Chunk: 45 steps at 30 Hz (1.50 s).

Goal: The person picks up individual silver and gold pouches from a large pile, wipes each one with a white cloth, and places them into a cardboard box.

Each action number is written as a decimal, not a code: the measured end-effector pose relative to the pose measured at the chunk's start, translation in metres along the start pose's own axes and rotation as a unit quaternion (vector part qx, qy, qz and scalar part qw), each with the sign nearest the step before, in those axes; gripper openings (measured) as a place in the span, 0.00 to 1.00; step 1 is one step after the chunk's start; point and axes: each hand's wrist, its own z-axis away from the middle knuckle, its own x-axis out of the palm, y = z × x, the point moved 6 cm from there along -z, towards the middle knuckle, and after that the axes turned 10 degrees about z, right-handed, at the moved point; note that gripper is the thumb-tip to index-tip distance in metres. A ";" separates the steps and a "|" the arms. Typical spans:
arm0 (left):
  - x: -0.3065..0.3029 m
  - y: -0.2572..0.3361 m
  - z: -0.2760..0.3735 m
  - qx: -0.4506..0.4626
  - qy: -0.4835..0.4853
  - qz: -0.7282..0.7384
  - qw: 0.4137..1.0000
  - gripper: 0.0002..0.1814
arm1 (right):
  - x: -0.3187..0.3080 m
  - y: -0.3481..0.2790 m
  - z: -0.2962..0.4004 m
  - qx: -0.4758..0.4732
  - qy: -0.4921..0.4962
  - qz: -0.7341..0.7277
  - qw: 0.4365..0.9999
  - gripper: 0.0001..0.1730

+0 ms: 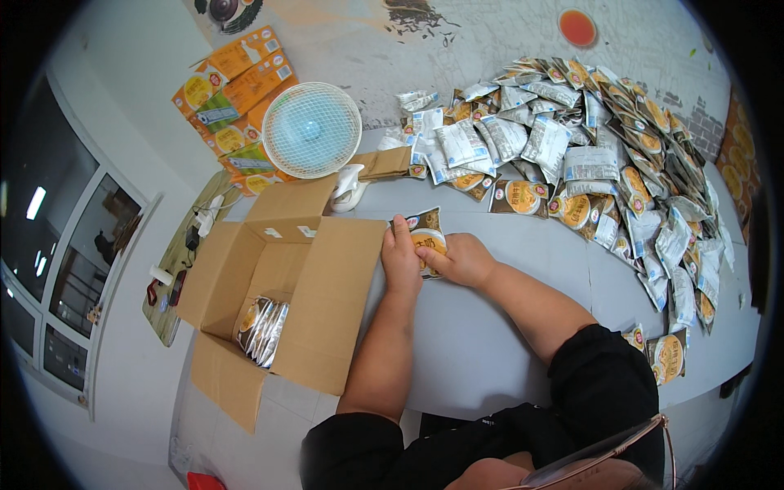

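Note:
Between both hands I grip a sealed brown-and-yellow packet (430,236), its printed front facing up. My left hand (402,260) clasps its left side, thumb laid along the top. My right hand (463,260) pinches the opposite side, with the thumb across the front. Just left of my hands stands an open cardboard box (334,306), its flaps spread outward. Several like packets (263,331) stand in a row on edge inside its near end. To the right, a big heap of the same packets (548,144) curves around the table, some showing silver backs.
A round fan (312,130) with a pale blue centre stands behind the box, before stacked orange cartons (236,104). A white object (348,188) sits near the box's far corner. Loose packets (666,356) lie at the grey table's (484,361) right front. A side table (162,318) holds a power strip (209,214).

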 end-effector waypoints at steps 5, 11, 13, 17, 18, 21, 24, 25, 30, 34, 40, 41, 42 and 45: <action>-0.003 -0.009 -0.002 -0.052 0.011 0.056 0.997 0.25 | 0.003 0.003 0.001 -0.001 -0.013 -0.002 1.000 0.25; -0.012 -0.018 -0.005 -0.102 0.044 0.044 0.993 0.26 | 0.003 0.008 0.001 0.034 -0.037 -0.055 0.997 0.26; -0.016 -0.014 -0.010 -0.030 0.006 -0.065 0.997 0.25 | 0.000 0.011 0.001 0.066 -0.073 -0.094 0.991 0.27; -0.020 -0.007 -0.016 0.133 0.018 -0.148 0.980 0.24 | 0.010 0.018 0.001 0.098 -0.155 -0.155 0.971 0.31; -0.019 -0.007 -0.016 0.129 -0.012 -0.167 0.977 0.24 | 0.009 0.018 0.002 0.101 -0.161 -0.164 0.968 0.32; -0.018 -0.008 -0.019 0.061 -0.083 -0.283 0.954 0.24 | 0.007 0.028 0.002 0.126 -0.140 -0.205 0.960 0.34; -0.025 -0.018 -0.021 -0.044 -0.087 -0.358 0.928 0.24 | 0.001 0.049 -0.004 0.171 -0.043 -0.231 0.957 0.34; -0.027 -0.022 -0.022 -0.080 -0.080 -0.371 0.922 0.24 | -0.003 0.059 -0.006 0.188 0.000 -0.235 0.954 0.34; -0.013 -0.022 -0.005 -0.204 -0.138 -0.097 0.964 0.24 | -0.016 0.092 -0.009 0.264 0.146 -0.276 0.913 0.30; 0.006 -0.019 0.011 -0.244 -0.191 -0.072 0.948 0.22 | -0.013 0.104 -0.008 0.267 0.163 -0.320 0.894 0.30; 0.012 -0.007 0.015 -0.141 -0.148 -0.145 0.968 0.20 | -0.004 0.108 -0.011 0.272 0.179 -0.290 0.900 0.30; 0.011 -0.008 0.013 -0.125 -0.127 -0.145 0.973 0.20 | -0.002 0.106 -0.011 0.265 0.173 -0.259 0.912 0.30; 0.010 -0.009 0.010 -0.109 -0.103 -0.144 0.978 0.20 | -0.001 0.100 -0.013 0.258 0.165 -0.227 0.924 0.30; 0.007 -0.004 0.009 -0.032 -0.106 -0.197 0.974 0.19 | 0.003 0.081 -0.014 0.238 0.083 -0.184 0.950 0.29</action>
